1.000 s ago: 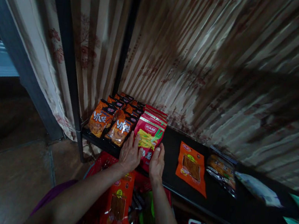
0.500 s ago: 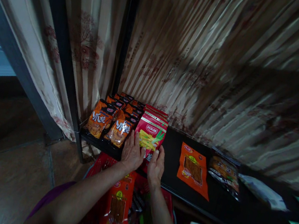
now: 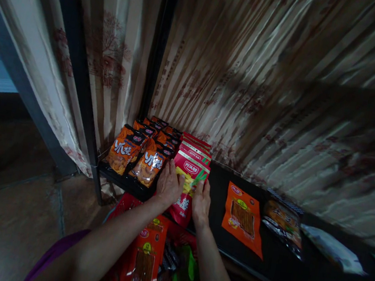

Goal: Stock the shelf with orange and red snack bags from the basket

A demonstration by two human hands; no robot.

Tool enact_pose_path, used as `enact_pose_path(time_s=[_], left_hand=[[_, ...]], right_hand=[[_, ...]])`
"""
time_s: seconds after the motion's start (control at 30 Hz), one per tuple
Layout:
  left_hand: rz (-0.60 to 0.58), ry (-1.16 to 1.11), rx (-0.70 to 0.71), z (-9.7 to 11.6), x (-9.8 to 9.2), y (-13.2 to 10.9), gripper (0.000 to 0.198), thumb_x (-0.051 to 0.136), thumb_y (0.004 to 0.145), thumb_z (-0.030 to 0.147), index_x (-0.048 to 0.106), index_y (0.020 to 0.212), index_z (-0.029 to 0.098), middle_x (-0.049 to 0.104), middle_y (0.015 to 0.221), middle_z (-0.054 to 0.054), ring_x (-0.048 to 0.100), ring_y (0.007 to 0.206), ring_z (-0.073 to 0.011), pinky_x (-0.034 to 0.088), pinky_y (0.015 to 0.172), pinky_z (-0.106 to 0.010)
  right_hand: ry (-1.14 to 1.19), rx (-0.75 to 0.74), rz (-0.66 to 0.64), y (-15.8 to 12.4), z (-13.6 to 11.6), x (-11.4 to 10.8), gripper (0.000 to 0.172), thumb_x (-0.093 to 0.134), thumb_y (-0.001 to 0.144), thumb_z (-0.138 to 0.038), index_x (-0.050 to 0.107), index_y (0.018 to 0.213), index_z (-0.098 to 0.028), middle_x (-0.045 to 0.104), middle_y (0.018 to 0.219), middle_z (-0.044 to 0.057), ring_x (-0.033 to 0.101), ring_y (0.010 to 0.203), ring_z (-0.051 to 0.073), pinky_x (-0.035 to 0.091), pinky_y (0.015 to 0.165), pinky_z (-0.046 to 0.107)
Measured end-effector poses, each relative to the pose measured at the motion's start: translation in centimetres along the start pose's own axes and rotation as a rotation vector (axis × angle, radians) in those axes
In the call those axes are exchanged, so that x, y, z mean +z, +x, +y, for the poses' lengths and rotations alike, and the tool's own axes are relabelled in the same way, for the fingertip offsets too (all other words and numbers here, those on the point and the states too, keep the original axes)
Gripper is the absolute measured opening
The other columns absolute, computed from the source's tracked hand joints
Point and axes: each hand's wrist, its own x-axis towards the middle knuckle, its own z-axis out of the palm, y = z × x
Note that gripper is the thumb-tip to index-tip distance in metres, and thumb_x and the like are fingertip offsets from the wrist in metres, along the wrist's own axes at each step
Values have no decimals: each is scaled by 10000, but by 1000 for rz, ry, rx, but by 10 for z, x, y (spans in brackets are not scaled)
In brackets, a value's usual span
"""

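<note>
A red snack bag with a yellow and green picture leans at the front of a row of like bags on the black shelf. My left hand grips its left edge, fingers bent against the side. On the opposite edge, my right hand holds the bag with its thumb toward the front. Other red bags stand close behind it, only their tops showing. Just left of my left hand are two rows of orange and black snack bags.
Below my arms sits a red basket with orange packets and a green packet. Along the shelf to the right lie an orange packet and a dark clear-fronted packet. A pleated curtain hangs behind.
The front red bag sits lower and nearer to me, so more of the bag behind it shows. Both hands have shifted slightly right with it. The view has tilted a little.
</note>
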Motion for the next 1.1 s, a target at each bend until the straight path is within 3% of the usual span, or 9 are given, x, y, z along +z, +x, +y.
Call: enact_pose_path(time_s=[0.3, 0.77, 0.87, 1.0, 1.1], left_hand=[[22, -72, -22, 2, 1, 9, 576, 354, 894, 277, 287, 1399, 8, 395, 1431, -195, 363, 1337, -232, 278, 1106, -312], [-58, -182, -188, 6, -6, 21, 574, 374, 892, 329, 331, 1383, 35, 423, 1415, -190, 403, 1315, -234, 307, 1080, -314], [-55, -190, -208, 6, -5, 23, 553, 371, 897, 320, 343, 1377, 46, 451, 1396, -187, 434, 1292, -228, 327, 1065, -308], [-41, -166, -182, 6, 0, 25, 553, 362, 897, 295, 328, 1377, 23, 453, 1387, -208, 446, 1282, -237, 341, 1057, -323], [-49, -150, -179, 5, 2, 24, 556, 357, 894, 291, 327, 1375, 14, 463, 1375, -214, 465, 1264, -246, 351, 1045, -324]], right_hand=[[37, -1, 60, 7, -2, 8, 707, 322, 811, -638, 411, 1334, -170, 620, 1165, 144, 584, 1005, 287, 394, 860, 378], [146, -41, 83, 24, 10, 13, 598, 403, 787, -648, 483, 1195, -219, 619, 1028, 60, 565, 910, 238, 397, 812, 342], [165, -15, 66, 26, 12, 16, 668, 404, 782, -661, 442, 1266, -202, 618, 1091, 86, 570, 944, 253, 410, 820, 350], [132, 17, 28, 28, 11, 17, 789, 383, 792, -676, 267, 1432, -231, 530, 1310, 112, 534, 1110, 288, 380, 912, 383], [114, 25, -9, 30, 12, 17, 788, 366, 794, -684, 302, 1432, -227, 509, 1347, 109, 517, 1154, 301, 368, 943, 394]])
